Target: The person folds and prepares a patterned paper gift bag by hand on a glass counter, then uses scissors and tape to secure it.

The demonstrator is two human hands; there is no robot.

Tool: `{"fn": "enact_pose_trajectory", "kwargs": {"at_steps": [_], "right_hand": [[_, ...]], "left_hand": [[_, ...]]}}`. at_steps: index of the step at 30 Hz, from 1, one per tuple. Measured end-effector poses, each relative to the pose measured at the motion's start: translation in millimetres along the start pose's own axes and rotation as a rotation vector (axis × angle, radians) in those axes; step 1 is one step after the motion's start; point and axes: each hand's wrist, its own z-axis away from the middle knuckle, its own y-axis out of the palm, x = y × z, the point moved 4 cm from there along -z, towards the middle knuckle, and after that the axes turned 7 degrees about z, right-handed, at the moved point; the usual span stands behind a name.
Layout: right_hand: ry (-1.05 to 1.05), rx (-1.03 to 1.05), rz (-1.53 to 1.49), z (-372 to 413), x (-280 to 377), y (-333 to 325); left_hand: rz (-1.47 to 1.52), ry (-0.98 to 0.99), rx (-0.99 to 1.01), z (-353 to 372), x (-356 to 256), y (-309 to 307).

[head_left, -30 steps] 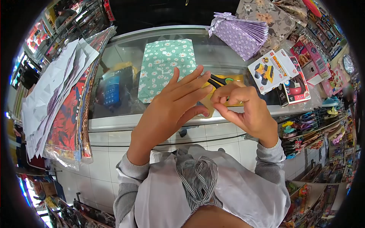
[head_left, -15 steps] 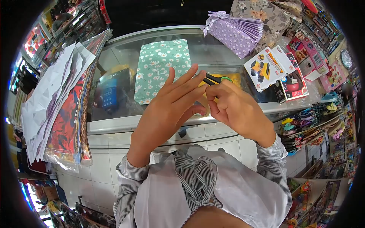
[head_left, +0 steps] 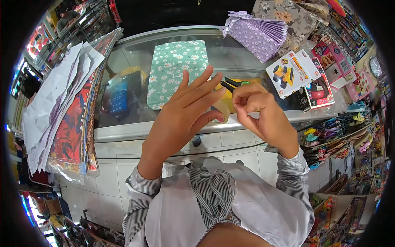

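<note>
My left hand [head_left: 181, 119] is raised over the front edge of the glass counter [head_left: 123, 131], fingers stretched out, thumb pressed against a roll of clear tape [head_left: 222, 112]. My right hand [head_left: 263, 117] is just right of it, thumb and forefinger pinched together close to the roll, apparently on the tape's end; the strip itself is too faint to see. Behind the hands, scissors [head_left: 233, 83] with black and green handles lie on the counter. A green daisy-print paper bag [head_left: 175, 66] lies flat on the glass beyond my left hand.
A purple gift bag [head_left: 259, 35] and floral paper lie at the back right. Toy boxes [head_left: 294, 74] sit on the right of the counter. Stacked wrapping sheets [head_left: 66, 103] overhang the left end. Small goods racks [head_left: 337, 131] stand at the right.
My right hand closed in against my left hand's fingers half a second ago, then drew back slightly to the right with its fingertips still pinched. My left hand has barely moved.
</note>
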Motion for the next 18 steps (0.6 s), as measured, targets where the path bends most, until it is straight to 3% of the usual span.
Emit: {"fn": "enact_pose_trajectory", "kwargs": {"at_steps": [4, 7, 18], "right_hand": [[0.061, -0.088, -0.207, 0.3, -2.6, 1.6], [0.045, -0.084, -0.076, 1.2, -2.7, 1.1], [0.028, -0.06, -0.026, -0.5, -0.1, 0.1]], "left_hand": [[-0.001, 0.004, -0.007, -0.3, -0.4, 0.1], [-0.002, 0.004, -0.002, -0.7, -0.8, 0.4], [-0.049, 0.035, 0.009, -2.4, -4.1, 4.7]]}}
